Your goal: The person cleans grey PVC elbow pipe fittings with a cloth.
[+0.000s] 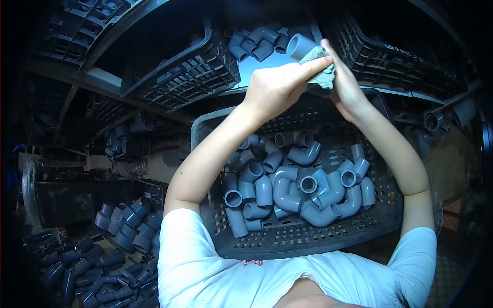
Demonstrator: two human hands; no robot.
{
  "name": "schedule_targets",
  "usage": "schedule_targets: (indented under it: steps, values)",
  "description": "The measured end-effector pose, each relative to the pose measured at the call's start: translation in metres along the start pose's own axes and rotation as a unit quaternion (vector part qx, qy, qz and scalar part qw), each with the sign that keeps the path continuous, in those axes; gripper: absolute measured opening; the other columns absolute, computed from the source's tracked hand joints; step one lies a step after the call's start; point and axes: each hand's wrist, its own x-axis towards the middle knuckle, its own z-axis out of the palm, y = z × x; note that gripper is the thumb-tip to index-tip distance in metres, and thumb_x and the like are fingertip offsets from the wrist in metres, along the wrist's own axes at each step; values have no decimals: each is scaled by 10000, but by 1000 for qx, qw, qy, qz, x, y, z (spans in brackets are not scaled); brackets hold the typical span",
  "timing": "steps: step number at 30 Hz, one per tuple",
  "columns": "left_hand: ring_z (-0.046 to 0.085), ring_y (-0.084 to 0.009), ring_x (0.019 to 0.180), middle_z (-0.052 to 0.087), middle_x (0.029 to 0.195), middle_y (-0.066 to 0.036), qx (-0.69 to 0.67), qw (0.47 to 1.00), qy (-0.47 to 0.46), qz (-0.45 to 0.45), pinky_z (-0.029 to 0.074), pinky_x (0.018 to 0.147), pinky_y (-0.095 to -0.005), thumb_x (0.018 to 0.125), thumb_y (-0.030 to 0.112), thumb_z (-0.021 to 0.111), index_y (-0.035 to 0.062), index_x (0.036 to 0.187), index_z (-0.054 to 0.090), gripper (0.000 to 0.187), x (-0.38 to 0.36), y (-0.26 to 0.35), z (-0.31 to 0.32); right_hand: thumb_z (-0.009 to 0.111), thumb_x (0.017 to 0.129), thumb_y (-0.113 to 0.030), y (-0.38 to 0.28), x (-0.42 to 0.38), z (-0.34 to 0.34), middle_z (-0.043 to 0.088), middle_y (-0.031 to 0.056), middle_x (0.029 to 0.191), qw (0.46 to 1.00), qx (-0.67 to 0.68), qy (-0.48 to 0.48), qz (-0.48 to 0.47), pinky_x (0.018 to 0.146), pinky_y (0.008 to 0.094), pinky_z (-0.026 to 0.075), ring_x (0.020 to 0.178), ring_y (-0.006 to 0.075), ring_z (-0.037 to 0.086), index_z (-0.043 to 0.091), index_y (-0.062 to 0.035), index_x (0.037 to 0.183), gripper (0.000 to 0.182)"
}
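Both hands are raised over the far rim of a black crate, around a grey plastic pipe elbow (pixel 299 46) and a grey-green cloth (pixel 323 76). My left hand (pixel 275 90) is closed, its index finger stretched along the cloth and the other fingers curled under. On the other side, my right hand (pixel 346 90) presses the cloth and elbow from the right, fingertips at the elbow's edge. The cloth covers much of the elbow; one open end sticks out to the upper left. Below, several loose grey pipe elbows (pixel 287 195) lie jumbled in the crate.
The perforated black crate (pixel 308 246) stands against my body. Behind it, more elbows (pixel 262 41) lie on a light surface between two black crates, one left (pixel 190 66), one right (pixel 395 61). Heaps of grey fittings (pixel 128 226) fill the lower left. A metal shelf beam (pixel 102 79) runs at upper left.
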Motion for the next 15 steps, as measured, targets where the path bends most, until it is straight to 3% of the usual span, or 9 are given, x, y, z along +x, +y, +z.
schedule_targets:
  steps: [1, 3, 5, 7, 9, 11, 13, 14, 15]
  values:
    - [734, -275, 824, 735, 1045, -136, 50, 999, 11, -18, 591, 707, -326, 760, -86, 602, 174, 1315, 658, 615, 0, 4, -1, 336, 1067, -540, 6, -1, 4, 632, 46, 1217, 998, -30, 40, -44, 980, 336, 515, 1155, 137, 620, 520, -106, 1372, 561]
    - [731, -280, 793, 734, 1035, -146, 53, 998, 34, -17, 586, 676, -329, 760, -80, 604, 174, 1318, 657, 615, -1, 2, -1, 363, 1058, -548, 4, -3, 3, 623, 39, 1244, 999, -1, 35, -9, 1015, 331, 481, 1154, 144, 615, 505, -121, 1400, 566]
    - [726, -290, 791, 729, 1040, -156, 54, 994, 98, -8, 584, 674, -337, 754, -86, 602, 172, 1330, 647, 633, 1, -3, -3, 385, 1055, -544, -8, 1, 0, 623, 39, 1227, 999, 4, -24, -30, 1020, 332, 470, 1149, 145, 617, 502, -113, 1390, 558]
    - [725, -299, 806, 727, 1050, -153, 47, 994, 95, -1, 584, 682, -342, 752, -92, 599, 182, 1330, 645, 641, 0, -3, -1, 395, 1055, -541, -12, 0, -4, 623, 38, 1213, 999, 5, -31, -27, 1011, 331, 470, 1141, 138, 617, 516, -106, 1365, 548]
    - [728, -289, 809, 732, 1055, -131, -57, 997, 58, -11, 586, 683, -339, 757, -86, 596, 195, 1319, 651, 631, 0, 3, 4, 386, 1050, -561, -8, 2, -7, 629, 45, 1199, 996, -13, -4, -87, 993, 330, 481, 1126, 128, 622, 532, -106, 1338, 558]
    - [728, -282, 806, 733, 1068, -115, -19, 1000, 16, -14, 586, 680, -340, 758, -74, 615, 208, 1324, 643, 633, 0, 3, 1, 378, 1049, -568, -7, -3, -6, 605, 59, 1249, 998, 8, -28, -51, 1026, 318, 449, 1187, 138, 588, 501, -90, 1361, 583]
    - [726, -278, 798, 731, 1081, -109, 67, 997, 6, -27, 586, 680, -337, 760, -53, 640, 200, 1333, 630, 627, 2, -2, -1, 329, 1058, -568, 0, -5, 5, 511, 60, 1387, 999, -6, 31, -25, 1118, 391, 378, 1297, 164, 514, 404, -156, 1482, 596]
    - [729, -290, 824, 725, 1110, -119, 83, 996, 43, -10, 590, 697, -337, 790, -54, 632, 163, 1336, 620, 588, 3, -5, -1, 381, 1064, -529, -1, -9, 8, 512, 86, 1351, 999, -6, 19, -47, 1056, 289, 395, 1295, 170, 484, 382, -51, 1428, 601]
    - [729, -290, 824, 725, 1110, -119, 83, 996, 43, -11, 590, 697, -337, 790, -54, 632, 163, 1336, 620, 588, 3, -5, -2, 381, 1064, -529, 4, -6, 7, 512, 86, 1351, 999, -7, 19, -47, 1056, 289, 395, 1295, 170, 484, 382, -51, 1428, 601]
